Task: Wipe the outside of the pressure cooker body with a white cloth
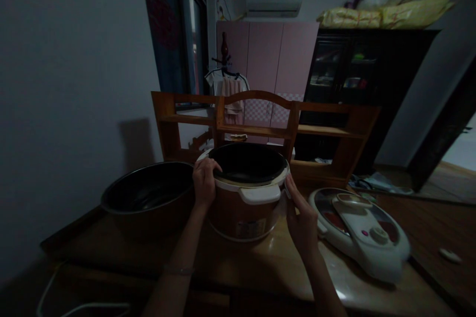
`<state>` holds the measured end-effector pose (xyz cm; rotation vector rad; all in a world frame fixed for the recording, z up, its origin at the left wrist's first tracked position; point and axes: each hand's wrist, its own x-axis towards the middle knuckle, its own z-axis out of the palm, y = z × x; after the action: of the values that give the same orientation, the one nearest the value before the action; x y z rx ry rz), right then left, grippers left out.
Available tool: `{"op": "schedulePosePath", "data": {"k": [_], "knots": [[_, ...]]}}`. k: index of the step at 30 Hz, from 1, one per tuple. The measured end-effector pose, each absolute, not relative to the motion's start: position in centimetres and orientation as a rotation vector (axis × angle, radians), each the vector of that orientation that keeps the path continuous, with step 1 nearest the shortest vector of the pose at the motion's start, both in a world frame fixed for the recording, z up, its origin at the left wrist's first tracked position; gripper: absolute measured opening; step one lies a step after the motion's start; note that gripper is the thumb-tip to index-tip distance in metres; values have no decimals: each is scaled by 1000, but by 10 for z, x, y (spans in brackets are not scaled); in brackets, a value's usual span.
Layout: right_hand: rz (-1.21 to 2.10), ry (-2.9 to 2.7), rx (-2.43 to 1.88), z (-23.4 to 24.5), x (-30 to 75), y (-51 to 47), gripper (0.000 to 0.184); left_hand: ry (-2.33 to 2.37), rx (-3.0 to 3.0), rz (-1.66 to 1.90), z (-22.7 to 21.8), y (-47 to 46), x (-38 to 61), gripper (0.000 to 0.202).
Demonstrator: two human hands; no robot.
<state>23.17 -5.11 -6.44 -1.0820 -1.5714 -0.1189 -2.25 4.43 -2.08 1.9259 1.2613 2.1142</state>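
My left hand grips the rim of the cooker; my right hand lies half open against its side. It stands mid-table, tabletop between it and the front edge, lid by the right edge.

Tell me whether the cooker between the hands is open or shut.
Open: the cooker has nothing covering its dark mouth, and what looks like its pale lid lies on the table to the right.
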Motion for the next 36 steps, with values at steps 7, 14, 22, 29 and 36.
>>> {"op": "schedulePosePath", "data": {"k": [7, 14, 22, 29, 36], "knots": [[-53, -1589, -1087, -77, 234, -54, 55, 1239, 1942, 2117, -20, 44, -22, 49], [-15, -1589, -1097, -79, 237, -55, 54, 1237, 1966, 2118, -19, 43, -22, 52], [-35, -1217, -1136, -57, 250, -31, 45, 1242, 1950, 2113, -20, 44, -22, 50], [163, -1257, -1053, -63, 241, -17, 44, 1219, 1945, 2129, -21, 45, -23, 51], [275, -1187, -1164, -97, 239, -27, 49, 1216, 1873, 2147, -22, 48, -21, 55]]}}
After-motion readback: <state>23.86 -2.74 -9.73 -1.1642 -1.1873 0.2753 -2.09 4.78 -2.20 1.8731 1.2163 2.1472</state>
